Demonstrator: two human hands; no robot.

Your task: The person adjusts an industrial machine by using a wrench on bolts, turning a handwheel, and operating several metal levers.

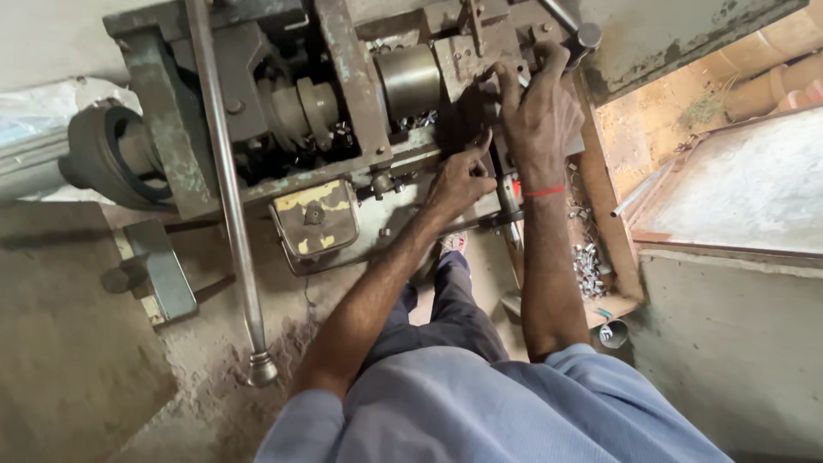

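Note:
I look down on an old, grimy metal machine (343,94) with a steel cylinder chuck (410,79) near its middle. My right hand (540,111) reaches up to the machine's right end, fingers wrapped over a dark lever handle (576,39); a red thread circles that wrist. Just below and to the left, my left hand (459,180) pinches at a small part on the machine's front edge; what sits between the fingertips is too small to make out. Blue sleeves and dark trousers fill the bottom of the view.
A long steel rod (231,197) runs down the machine's left side to the dusty floor. A worn yellow plate (315,219) hangs on the front. Small shiny metal pieces (587,270) lie in a wooden trough at right. A belt pulley (103,159) sits far left.

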